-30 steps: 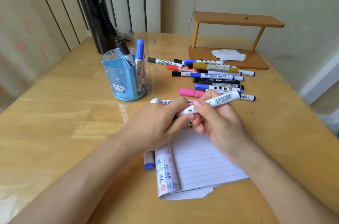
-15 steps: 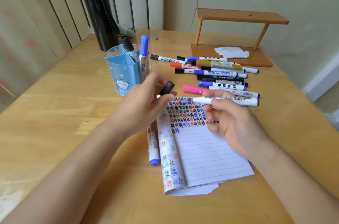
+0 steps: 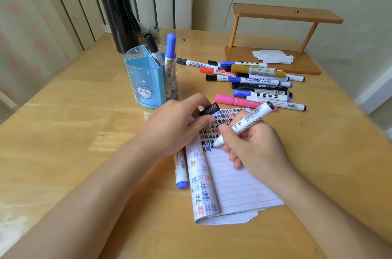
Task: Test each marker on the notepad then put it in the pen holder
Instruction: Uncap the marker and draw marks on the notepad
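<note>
Starting at 11 o'clock of the notepad [image 3: 239, 184], the pen holder [image 3: 148, 80] is found. The black cap [image 3: 210, 109] is pinched by the left hand [image 3: 176, 125]; the uncapped marker [image 3: 246, 123] is gripped pen-fashion by the right hand [image 3: 254, 148], tip at the notepad. A short, light stroke on unmarked lines is advised. Actual tip contact cannot be confirmed.

the table [image 3: 74, 131] i'm looking down on is pale wood under a glossy varnish that throws back light. the pen holder [image 3: 140, 80] is smooth, translucent blue plastic. the notepad [image 3: 237, 186] is matt lined paper. the marker [image 3: 248, 121] has a slick white plastic barrel, and the black cap [image 3: 210, 109] looks plastic too. the flask [image 3: 118, 10] is shiny black with a metal band; the shelf [image 3: 284, 13] is matt wood.
</note>
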